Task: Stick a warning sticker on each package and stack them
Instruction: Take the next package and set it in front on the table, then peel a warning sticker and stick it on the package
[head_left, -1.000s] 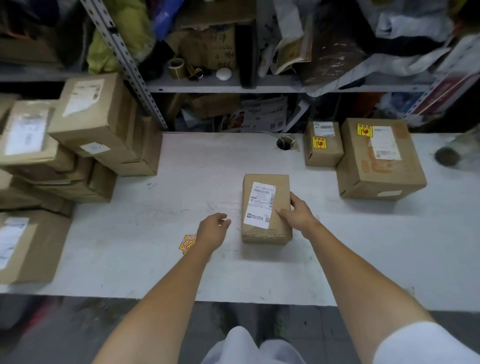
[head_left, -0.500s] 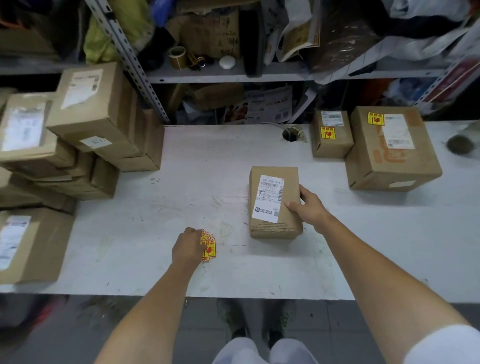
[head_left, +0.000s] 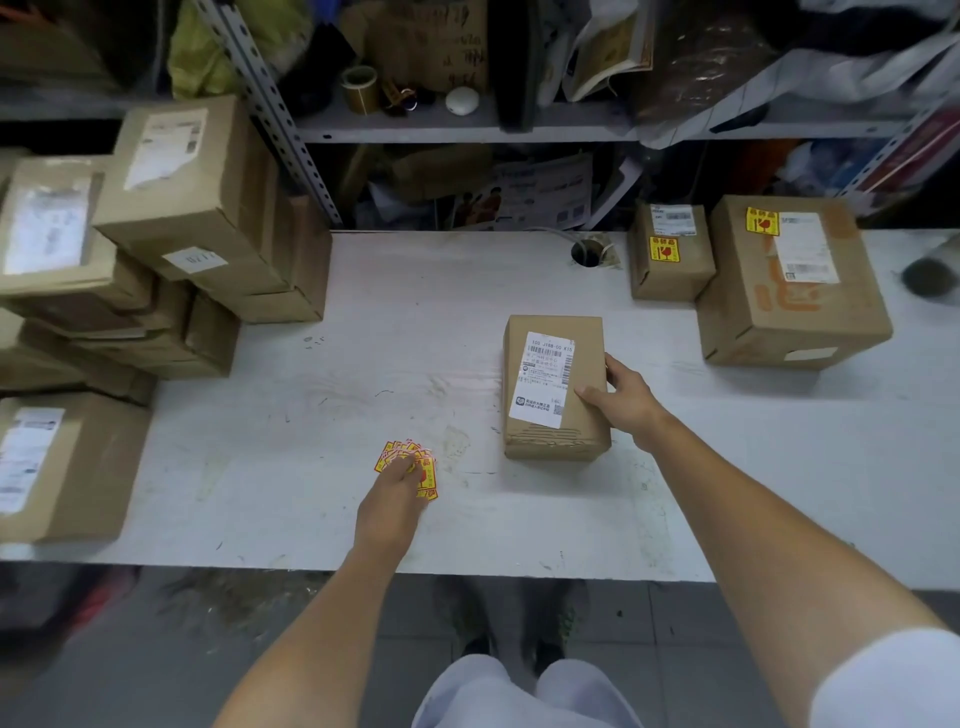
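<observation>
Head view has the left hand (head_left: 392, 499) down on the loose fan of warning stickers (head_left: 425, 464), whereas a second ago it hung in the air close to the package's near-left corner with the stickers lying behind its wrist. It has swung back and dropped onto them. I read this as the pick-up of the next sticker getting under way, with the sticking itself not yet done: the package (head_left: 553, 387) carries only its white shipping label and no yellow mark. The left fingers are bent down onto the top of the pile, with the back of the hand hiding the tips, so I cannot tell whether one sticker is already pinched or merely touched. The left forearm runs straight out from the body, wrist low over the table (head_left: 311, 467). The right hand (head_left: 623, 400) has kept its hold on the package, thumb laid over the top face at the label's near-right corner and fingers wrapped down the right side wall, pinning it flat on the table to the right of and beyond the sticker pile. Beyond that hold, a small box (head_left: 670, 254) and a large box (head_left: 795, 291) already bear yellow stickers.
</observation>
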